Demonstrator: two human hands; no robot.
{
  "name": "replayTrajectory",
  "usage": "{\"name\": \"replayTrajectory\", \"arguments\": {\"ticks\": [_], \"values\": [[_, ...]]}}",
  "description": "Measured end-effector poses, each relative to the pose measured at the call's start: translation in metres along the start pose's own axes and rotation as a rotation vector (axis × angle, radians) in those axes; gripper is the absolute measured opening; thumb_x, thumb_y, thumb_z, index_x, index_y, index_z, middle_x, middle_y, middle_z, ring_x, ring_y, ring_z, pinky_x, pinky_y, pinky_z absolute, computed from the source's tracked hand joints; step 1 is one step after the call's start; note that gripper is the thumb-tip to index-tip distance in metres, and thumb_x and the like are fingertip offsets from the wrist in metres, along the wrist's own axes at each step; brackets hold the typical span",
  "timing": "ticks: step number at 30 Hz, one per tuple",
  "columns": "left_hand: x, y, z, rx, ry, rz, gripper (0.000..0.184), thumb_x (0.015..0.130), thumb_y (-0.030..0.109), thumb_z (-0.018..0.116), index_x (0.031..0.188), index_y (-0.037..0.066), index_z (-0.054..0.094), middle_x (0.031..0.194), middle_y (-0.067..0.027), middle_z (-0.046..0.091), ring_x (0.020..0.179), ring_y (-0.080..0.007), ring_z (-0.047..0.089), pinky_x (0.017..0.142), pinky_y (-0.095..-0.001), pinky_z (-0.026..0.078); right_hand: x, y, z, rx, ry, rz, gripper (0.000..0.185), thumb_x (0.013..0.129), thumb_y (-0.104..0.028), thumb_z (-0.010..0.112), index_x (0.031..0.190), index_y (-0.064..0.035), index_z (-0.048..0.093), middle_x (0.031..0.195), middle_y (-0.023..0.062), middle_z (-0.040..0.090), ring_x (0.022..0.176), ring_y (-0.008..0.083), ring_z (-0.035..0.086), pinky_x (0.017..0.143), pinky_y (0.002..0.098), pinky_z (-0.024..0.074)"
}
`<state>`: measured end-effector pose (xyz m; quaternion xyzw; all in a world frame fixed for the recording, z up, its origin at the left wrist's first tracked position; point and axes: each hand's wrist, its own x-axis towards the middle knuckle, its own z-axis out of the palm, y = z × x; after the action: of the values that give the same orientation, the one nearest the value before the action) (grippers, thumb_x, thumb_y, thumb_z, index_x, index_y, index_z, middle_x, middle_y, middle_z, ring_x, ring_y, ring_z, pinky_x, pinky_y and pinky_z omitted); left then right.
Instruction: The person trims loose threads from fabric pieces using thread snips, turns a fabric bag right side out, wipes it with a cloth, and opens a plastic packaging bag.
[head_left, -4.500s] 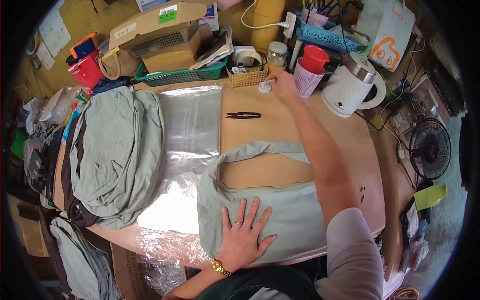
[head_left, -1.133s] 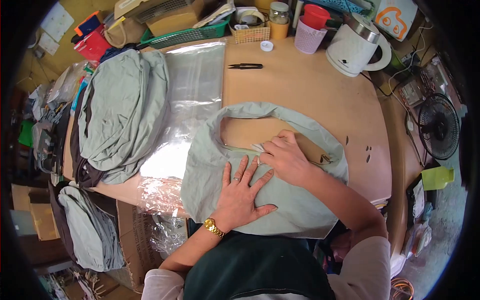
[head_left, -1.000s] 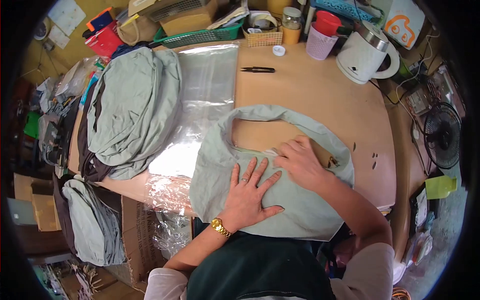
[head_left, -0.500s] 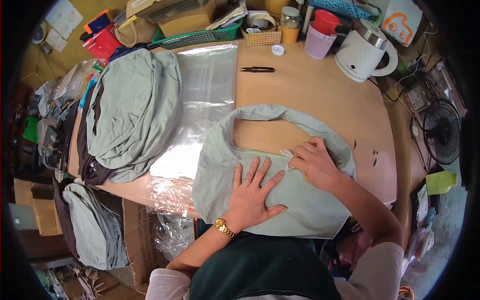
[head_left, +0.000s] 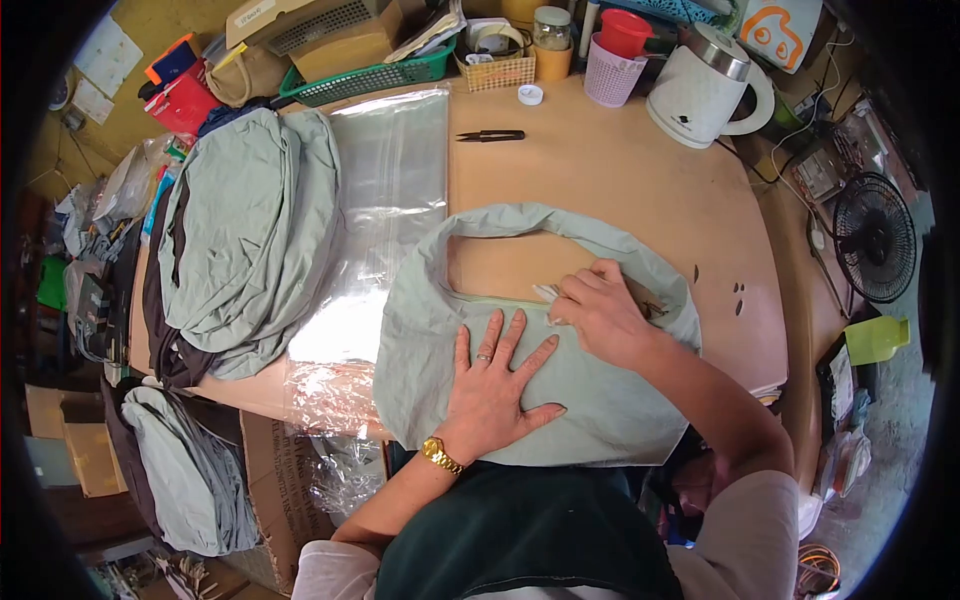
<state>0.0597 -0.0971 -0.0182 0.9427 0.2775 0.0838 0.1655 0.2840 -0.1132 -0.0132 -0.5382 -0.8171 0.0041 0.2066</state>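
Right hand back at the bag, pinching a pale cloth

The left hand (head_left: 490, 400) is flat and spread on the front of the grey-green bag (head_left: 590, 410), grasping nothing. The right hand (head_left: 605, 320) has its fingers closed on a small pale cloth (head_left: 545, 292) at the bag's upper edge, beside the greenish zip (head_left: 500, 300). That hand was reaching past the bag a few seconds ago; it has since come back, and the cloth has just shifted slightly left along the edge. Both hands are now engaged with the bag, one seemingly steadying it while the other rubs.

The bag lies at the near side of the tabletop (head_left: 620, 170), its strap (head_left: 520, 217) looped away from the person. Left of the bag are clear plastic sheets (head_left: 395, 160), then a heap of similar fabric (head_left: 235, 220). Beyond the bag sit black snips (head_left: 490, 135) and a small white lid (head_left: 530, 94); a white kettle (head_left: 690, 95) stands beyond it to the right.
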Motion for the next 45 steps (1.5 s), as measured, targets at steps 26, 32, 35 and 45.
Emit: {"name": "replayTrajectory", "arguments": {"ticks": [26,32,35,45], "values": [[-0.001,0.001,0.001,0.009,0.031,0.005,0.082,0.079,0.068,0.06,0.147,0.026,0.041,0.153,-0.0186,0.031,0.144,-0.0401,0.024,0.112,-0.0658,0.013,0.011,-0.009,0.01,-0.051,0.075,-0.038,0.012,0.071,-0.004,0.063,0.081,-0.0109,0.064,0.087,0.0036,0.056,0.091,0.021,0.056,0.089,0.0402,0.0354],[0.0,0.002,-0.001,-0.003,-0.002,-0.011,0.083,0.078,0.069,0.06,0.147,0.026,0.041,0.153,-0.0181,0.031,0.144,-0.0397,0.024,0.112,-0.0656,0.013,-0.006,-0.001,-0.005,-0.053,-0.006,-0.01,0.014,0.069,-0.005,0.064,0.082,-0.0106,0.064,0.089,0.0037,0.056,0.093,0.0209,0.056,0.089,0.0405,0.0353],[-0.001,0.003,-0.001,0.003,-0.004,-0.013,0.083,0.078,0.069,0.06,0.147,0.026,0.041,0.154,-0.0181,0.031,0.144,-0.0395,0.024,0.112,-0.0655,0.013,0.005,-0.005,0.004,-0.05,0.004,-0.032,0.014,0.07,-0.004,0.063,0.082,-0.0107,0.064,0.087,0.0036,0.056,0.092,0.0208,0.056,0.089,0.0402,0.035],[0.0,0.002,0.002,-0.001,0.028,-0.002,0.083,0.077,0.069,0.062,0.145,0.026,0.044,0.154,-0.0184,0.032,0.143,-0.0408,0.026,0.111,-0.0657,0.013,0.004,-0.01,0.004,-0.042,0.034,0.017,0.012,0.071,-0.003,0.063,0.081,-0.0108,0.061,0.087,0.0039,0.055,0.092,0.0225,0.056,0.086,0.0391,0.0358]]}}
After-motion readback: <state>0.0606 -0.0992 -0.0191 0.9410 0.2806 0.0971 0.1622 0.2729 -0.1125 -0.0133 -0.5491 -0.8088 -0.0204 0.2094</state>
